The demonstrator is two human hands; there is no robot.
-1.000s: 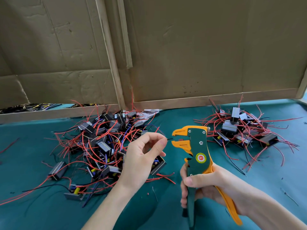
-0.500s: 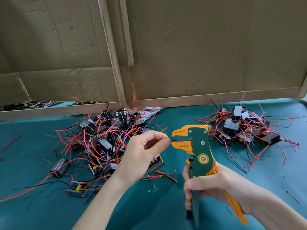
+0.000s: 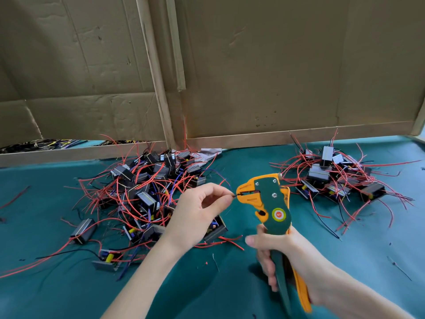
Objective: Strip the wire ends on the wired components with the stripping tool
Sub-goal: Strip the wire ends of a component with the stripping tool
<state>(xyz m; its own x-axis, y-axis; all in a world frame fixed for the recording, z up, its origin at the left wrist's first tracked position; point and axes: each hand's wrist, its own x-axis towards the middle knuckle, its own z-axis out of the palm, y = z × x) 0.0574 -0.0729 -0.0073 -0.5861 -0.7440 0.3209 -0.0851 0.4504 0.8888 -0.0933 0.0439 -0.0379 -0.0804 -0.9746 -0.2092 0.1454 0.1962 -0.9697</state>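
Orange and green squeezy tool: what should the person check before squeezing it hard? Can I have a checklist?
1. Wire in the mouth: ok. The thin black wire end reaches the mouth of the orange and green stripping tool.
2. Wire held steady: ok. The left hand pinches it just beside the mouth.
3. Fingers out of the mouth: ok, though very close.
4. Firm hold on the tool: ok. The right hand wraps both handles.
5. How far the wire goes in: cannot tell, too small to see.
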